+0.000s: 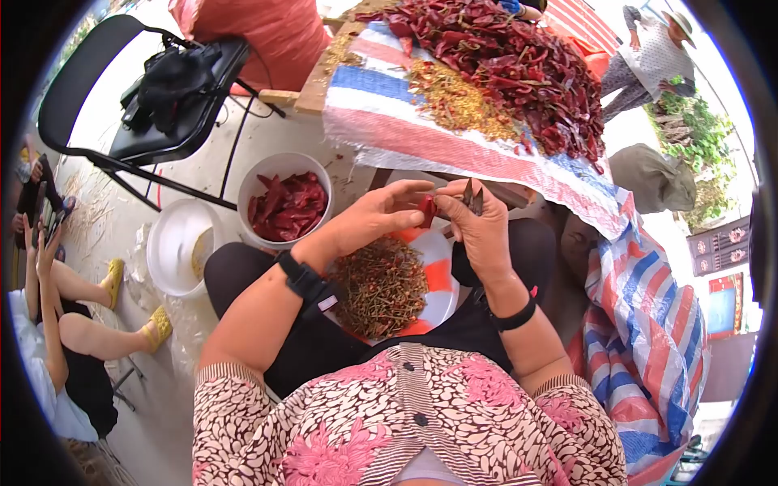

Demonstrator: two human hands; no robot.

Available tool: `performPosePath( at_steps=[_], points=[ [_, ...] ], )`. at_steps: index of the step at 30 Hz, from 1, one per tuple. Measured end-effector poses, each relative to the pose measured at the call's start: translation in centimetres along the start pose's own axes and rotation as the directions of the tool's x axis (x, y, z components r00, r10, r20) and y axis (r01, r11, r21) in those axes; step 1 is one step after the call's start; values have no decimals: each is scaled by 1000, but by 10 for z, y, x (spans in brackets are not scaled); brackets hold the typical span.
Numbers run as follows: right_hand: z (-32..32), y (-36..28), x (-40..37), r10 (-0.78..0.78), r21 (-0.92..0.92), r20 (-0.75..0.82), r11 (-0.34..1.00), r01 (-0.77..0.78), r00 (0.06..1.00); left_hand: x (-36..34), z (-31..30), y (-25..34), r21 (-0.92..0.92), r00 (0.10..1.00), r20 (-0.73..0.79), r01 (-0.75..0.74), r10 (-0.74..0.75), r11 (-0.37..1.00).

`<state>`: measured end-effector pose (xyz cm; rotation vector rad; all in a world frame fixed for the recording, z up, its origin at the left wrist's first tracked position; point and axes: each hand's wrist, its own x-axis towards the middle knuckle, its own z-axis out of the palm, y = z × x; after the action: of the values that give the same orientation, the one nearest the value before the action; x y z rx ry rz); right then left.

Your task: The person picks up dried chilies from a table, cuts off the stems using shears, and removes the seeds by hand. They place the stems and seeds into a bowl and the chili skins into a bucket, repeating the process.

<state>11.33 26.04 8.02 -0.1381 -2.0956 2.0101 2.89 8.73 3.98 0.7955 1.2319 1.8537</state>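
A small red piece of dried chili [427,210] is pinched between the fingertips of my left hand [379,217], and the fingertips of my right hand touch it too. Dark pointed scissors or snips [473,197] stick up from my right hand [480,235], their handles hidden in the fingers. Both hands are above a pan [442,296] on my lap that holds stems and chili bits [379,292]. A white bucket [325,188] of red chili pieces [288,207] stands near my left forearm. Whole dried chilies [519,61] lie heaped on the table ahead, with yellow seeds [466,101] beside them.
A striped sheet [454,150] covers the table and hangs at the right. At the left are a black chair [89,85] with a bag, a white tub [166,251] and a seated person [65,340]. Another person [656,61] stands at the upper right.
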Motion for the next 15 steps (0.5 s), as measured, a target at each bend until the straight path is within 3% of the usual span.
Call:
performPosePath(
  at_steps=[4, 8, 12, 13, 15],
  points=[
    [24, 15, -9, -90, -20, -52, 996, 89, 995, -5, -11, -6, -166, 997, 55, 66, -58, 984],
    [35, 21, -13, -168, -182, -78, 971, 152, 983, -13, -15, -13, -298, 993, -58, 80, -101, 951],
    [41, 26, -14, -318, -400, -9, 870, 288, 948, -22, -15, -26, -247, 994, -51, 84, -99, 965],
    [40, 29, -13, -433, -514, 68, 757, 404, 899, -25, -11, -28, -312, 995, -53, 66, -87, 948],
    [44, 34, -18, -484, -571, 158, 666, 480, 860, -29, -10, -38, -452, 994, -44, 69, -100, 889]
  ],
)
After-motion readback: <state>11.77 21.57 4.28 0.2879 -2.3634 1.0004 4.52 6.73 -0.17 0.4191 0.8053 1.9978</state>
